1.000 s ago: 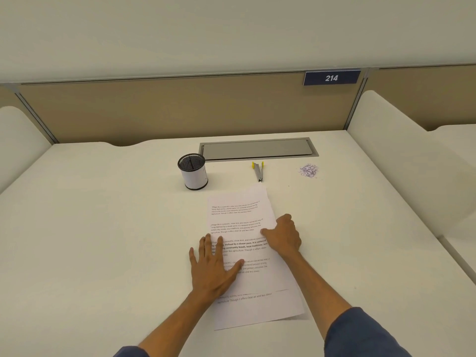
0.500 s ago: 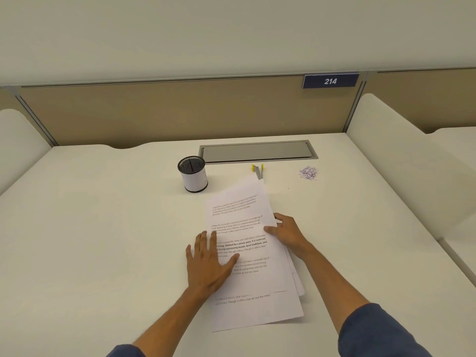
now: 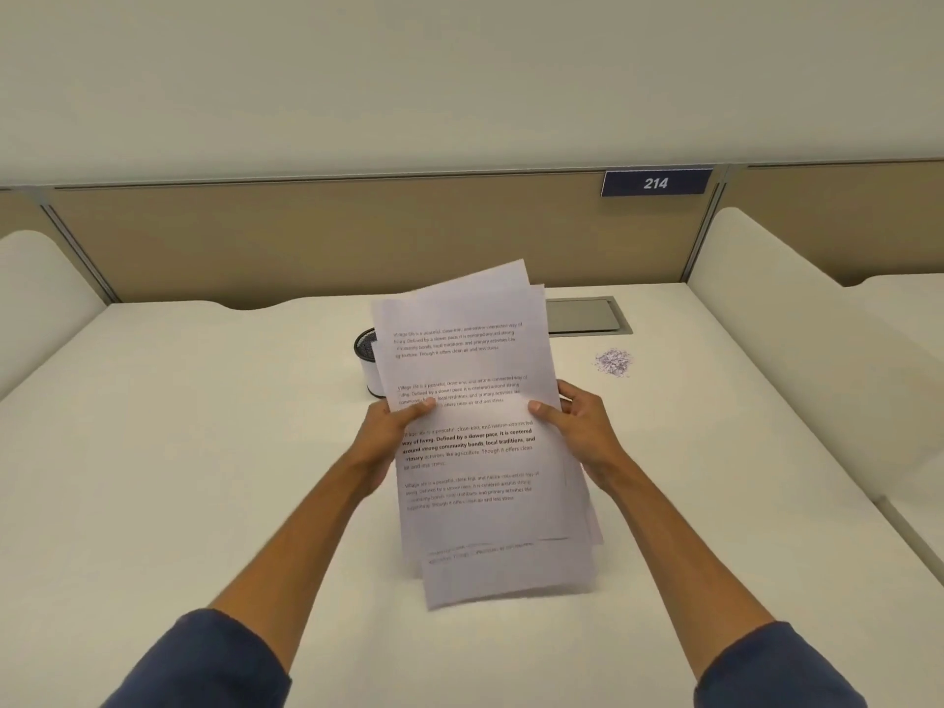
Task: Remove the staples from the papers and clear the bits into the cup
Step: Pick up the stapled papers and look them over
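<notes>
White papers [image 3: 475, 452] held up off desk, left hand [image 3: 391, 434] & right hand [image 3: 577, 426] both gripping edges.

Two bare forearms in rolled dark blue sleeves reach forward from five and seven o'clock. The left hand [image 3: 391, 426] and right hand [image 3: 574, 419] face each other, thumbs on top, each grip pinching a side edge of the papers [image 3: 475, 442].

a white desk [image 3: 204, 452] with a grey cable hatch [image 3: 587, 316], under a "214" sign [image 3: 656, 183].
</notes>
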The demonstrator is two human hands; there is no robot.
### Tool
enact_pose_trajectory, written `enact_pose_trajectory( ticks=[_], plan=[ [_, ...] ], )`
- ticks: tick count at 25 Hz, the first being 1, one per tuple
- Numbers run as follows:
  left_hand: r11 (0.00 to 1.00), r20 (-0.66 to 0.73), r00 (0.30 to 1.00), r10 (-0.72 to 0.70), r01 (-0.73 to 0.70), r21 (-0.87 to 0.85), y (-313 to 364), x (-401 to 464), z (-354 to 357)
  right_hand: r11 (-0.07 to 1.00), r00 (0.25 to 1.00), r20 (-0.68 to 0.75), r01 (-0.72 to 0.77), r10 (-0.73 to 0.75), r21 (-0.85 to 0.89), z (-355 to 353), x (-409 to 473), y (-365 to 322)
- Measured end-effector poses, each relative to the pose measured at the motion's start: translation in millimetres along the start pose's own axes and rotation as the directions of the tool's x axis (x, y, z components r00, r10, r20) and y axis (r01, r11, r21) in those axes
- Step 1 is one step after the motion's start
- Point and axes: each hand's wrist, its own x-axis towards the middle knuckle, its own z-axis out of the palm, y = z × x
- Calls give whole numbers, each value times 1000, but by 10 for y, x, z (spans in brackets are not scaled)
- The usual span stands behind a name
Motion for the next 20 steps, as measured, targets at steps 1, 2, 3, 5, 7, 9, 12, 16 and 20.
enact_pose_trajectory(
  ticks=[1,2,3,5,7,9,12,16,20],
  plan=[
    [999,-12,999,42,-42,3,82,2,18,999,999,-3,36,-36,-9,27,3,-54],
    [997,-24,997,75,-75,4,153,6,30,997,997,-3,71,-71,-17,54,11,-113],
    [995,-35,994,102,-102,6,222,4,39,994,994,0,105,-105,-22,83,19,-176],
    [988,-56,986,155,-155,5,331,22,52,987,987,-1,158,-158,-22,137,34,-305],
    [978,-64,976,209,-210,-3,422,28,69,982,981,-20,190,-191,-18,179,55,-395],
    [967,-62,965,256,-256,10,489,22,88,977,976,-51,214,-214,-5,218,65,-432],
    [957,-50,956,289,-287,35,505,14,99,972,968,-83,235,-235,-13,271,56,-423],
    [951,-10,952,306,-305,49,461,-1,131,968,962,-111,244,-249,-59,286,16,-425],
    [941,16,946,325,-325,92,409,-17,134,959,952,-137,258,-273,-120,242,-7,-418]
  ],
)
